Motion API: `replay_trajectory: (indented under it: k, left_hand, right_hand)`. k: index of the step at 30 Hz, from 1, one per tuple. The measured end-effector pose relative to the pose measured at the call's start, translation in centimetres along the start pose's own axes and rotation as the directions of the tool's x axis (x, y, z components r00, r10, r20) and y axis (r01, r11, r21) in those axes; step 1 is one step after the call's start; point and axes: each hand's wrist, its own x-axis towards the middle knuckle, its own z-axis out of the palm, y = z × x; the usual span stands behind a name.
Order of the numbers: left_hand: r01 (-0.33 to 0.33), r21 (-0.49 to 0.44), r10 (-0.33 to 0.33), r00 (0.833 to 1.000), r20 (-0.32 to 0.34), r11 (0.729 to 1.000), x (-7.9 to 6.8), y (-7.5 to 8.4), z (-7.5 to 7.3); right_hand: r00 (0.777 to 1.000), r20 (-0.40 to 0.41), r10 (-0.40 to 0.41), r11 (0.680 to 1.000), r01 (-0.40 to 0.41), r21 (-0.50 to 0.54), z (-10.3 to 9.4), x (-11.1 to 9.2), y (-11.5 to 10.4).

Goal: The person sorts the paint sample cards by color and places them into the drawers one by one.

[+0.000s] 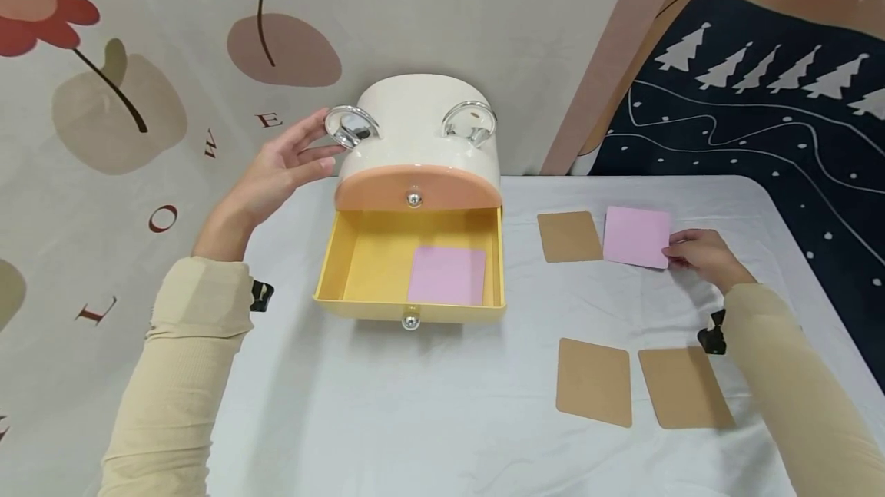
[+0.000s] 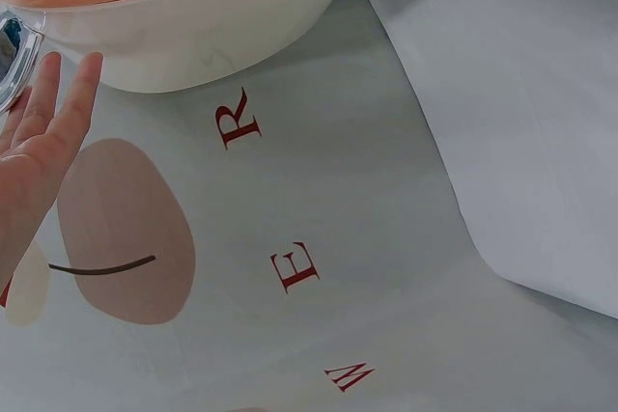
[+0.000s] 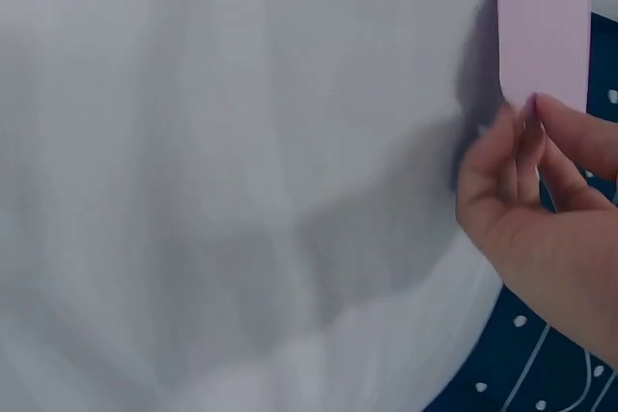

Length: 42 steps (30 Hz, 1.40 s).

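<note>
My left hand (image 1: 286, 155) touches the left silver ear (image 1: 353, 127) of a white storage box (image 1: 422, 120), its fingers fairly straight. The box's yellow drawer (image 1: 373, 259) is pulled out, and a pink card (image 1: 448, 276) lies inside at the front right. On the right, my right hand (image 1: 705, 255) pinches the edge of another pink card (image 1: 637, 236), thumb against fingers. In the right wrist view that pinch shows at the card's near corner (image 3: 543, 36). A brown card (image 1: 570, 236) lies just left of the held one.
Two more brown cards (image 1: 594, 382) lie nearer me on the white-covered table (image 1: 442, 412). Above the yellow drawer is a closed orange drawer (image 1: 418, 183) with a round silver knob. Behind the table hang a patterned pale cloth (image 1: 484, 13) and a dark blue one (image 1: 747, 128).
</note>
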Motion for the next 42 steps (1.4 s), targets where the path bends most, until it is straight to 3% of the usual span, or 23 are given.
replay_trajectory:
  k: [7,14,23,28,31,34,38,40,42]
  left_hand:
    - [0.001,-0.001,-0.001,1.000,0.002,1.000,0.0,0.0,0.0]
    - [0.009,0.012,-0.009,1.000,-0.004,1.000,0.0,0.0,0.0]
    - [0.010,0.024,-0.010,1.000,-0.006,1.000,0.0,0.0,0.0]
    - [0.010,0.008,-0.010,1.000,-0.004,1.000,0.0,0.0,0.0]
    - [0.011,0.014,-0.011,1.000,-0.003,1.000,0.0,0.1,0.0]
    - [0.013,0.033,-0.012,1.000,-0.004,0.999,0.0,0.1,0.0]
    - [0.014,0.037,-0.014,1.000,-0.004,0.999,0.0,0.2,0.0]
    - [0.014,0.037,-0.014,1.000,-0.003,0.999,0.0,0.2,0.0]
    - [0.013,0.043,-0.013,1.000,-0.004,0.999,0.0,0.2,0.1]
  right_hand:
    - [0.988,0.143,-0.062,0.995,0.050,0.088,-1.3,-1.1,-1.3]
    - [0.979,0.164,-0.123,0.989,0.108,0.098,-1.6,-2.8,-3.7]
    - [0.948,0.186,-0.257,0.950,0.212,0.230,-0.3,-6.3,-9.0]
    - [0.906,0.247,-0.343,0.893,0.233,0.384,1.4,-8.2,-11.9]
    - [0.861,0.304,-0.408,0.842,0.227,0.489,2.4,-9.2,-13.3]
    - [0.809,0.359,-0.466,0.816,0.236,0.528,3.5,-9.9,-14.4]
    - [0.753,0.439,-0.490,0.823,0.234,0.518,4.9,-10.5,-15.6]
    - [0.739,0.478,-0.474,0.840,0.218,0.496,5.7,-10.8,-16.1]
    - [0.739,0.507,-0.444,0.864,0.202,0.462,6.6,-10.9,-16.5]
